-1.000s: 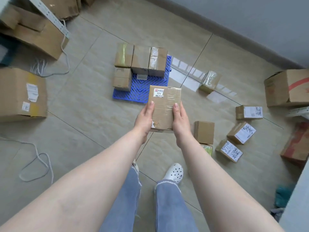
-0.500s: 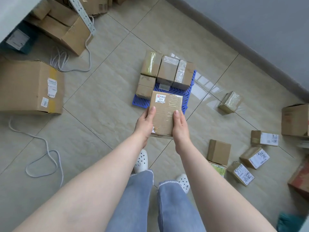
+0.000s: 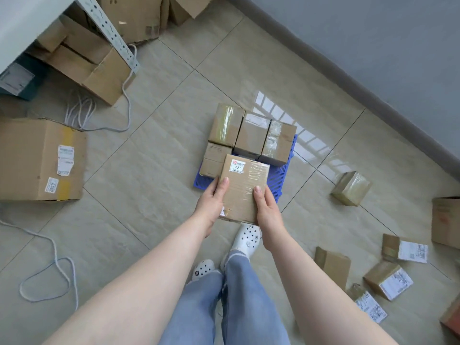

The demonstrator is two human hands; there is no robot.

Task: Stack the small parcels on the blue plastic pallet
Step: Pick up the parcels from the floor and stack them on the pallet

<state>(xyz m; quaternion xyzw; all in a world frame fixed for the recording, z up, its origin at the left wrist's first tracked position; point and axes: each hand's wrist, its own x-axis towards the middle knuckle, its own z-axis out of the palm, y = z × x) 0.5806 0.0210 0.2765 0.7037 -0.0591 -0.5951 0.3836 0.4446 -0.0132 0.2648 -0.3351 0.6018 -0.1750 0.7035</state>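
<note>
On your far left a big box sits on the floor with loose cord trailing near it; neither belongs to this job. Further right, the blue pallet already carries four parcels: a back row of three, the left one, the middle one and the right one, packed side by side, plus a shorter one in front of the left end. So, by my reading, you are under halfway. The front of the pallet beside that short one looks free, though the parcel you carry hides most of it.

That parcel, marked 221, is in the air over the pallet's near edge, not yet set down. Your left hand grips its left side, thumb on top. Your right hand grips its right side the same way, thumb on top; the other fingers of both hands are hidden beneath. Both arms reach forward and down, the parcel roughly level between them.

To your right, five small parcels lie on the floor, well apart from the pallet: a taped one, a plain one, and three with white labels. Those are left to stack.
</note>
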